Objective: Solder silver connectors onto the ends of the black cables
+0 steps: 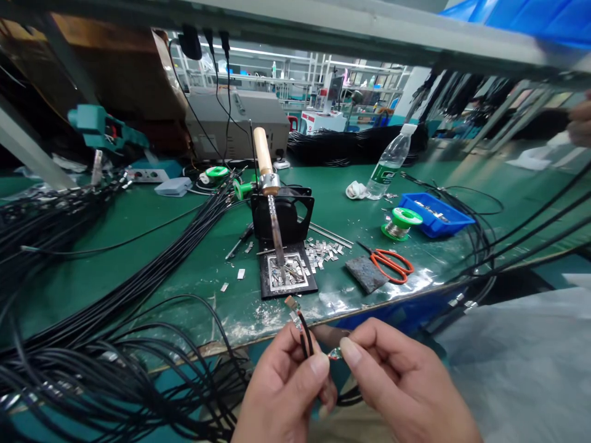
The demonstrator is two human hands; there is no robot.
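Left of our hands (289, 384): looped black cables (161, 369) lie across the desk (198, 271) edge, in our way.
Straight ahead: the soldering iron (276, 227) slants over its black stand (295, 224), blocking us.
Between stand and grey block (367, 275): a bare front strip lets us through.
Right: orange scissors (392, 266), solder spool (401, 225) and blue tray (436, 218) crowd our path.
Overhead: a beam (300, 34) caps our reach.
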